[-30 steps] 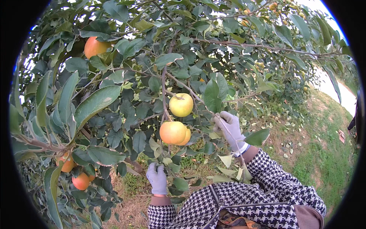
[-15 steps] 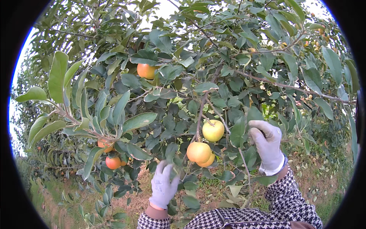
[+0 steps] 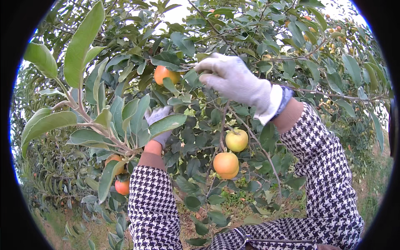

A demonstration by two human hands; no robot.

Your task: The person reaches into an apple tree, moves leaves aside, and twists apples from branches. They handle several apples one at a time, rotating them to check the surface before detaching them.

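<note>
My right hand (image 3: 231,77), in a pale glove, is raised among the leaves just right of an orange-red apple (image 3: 166,75). Its fingers curl together at a leafy twig; what lies between them cannot be made out. My left hand (image 3: 159,118), gloved too, reaches up below that apple, partly covered by a leafy branch (image 3: 104,133) in front. Its visible fingers are apart, with nothing seen in them. Lower in the middle hang a yellow-green apple (image 3: 236,140) and an orange-yellow apple (image 3: 226,163), the latter overlapping another behind it.
On the left, a red apple (image 3: 122,187) and an orange apple (image 3: 115,163) hang beside my left forearm. A long thin branch (image 3: 333,95) crosses to the right. More fruit trees stand behind, over ground with grass and fallen leaves.
Both hands have risen. My right hand moved up and left from beside the middle apples toward the upper apple; my left moved up and left behind the front branch. The view shifted slightly.
</note>
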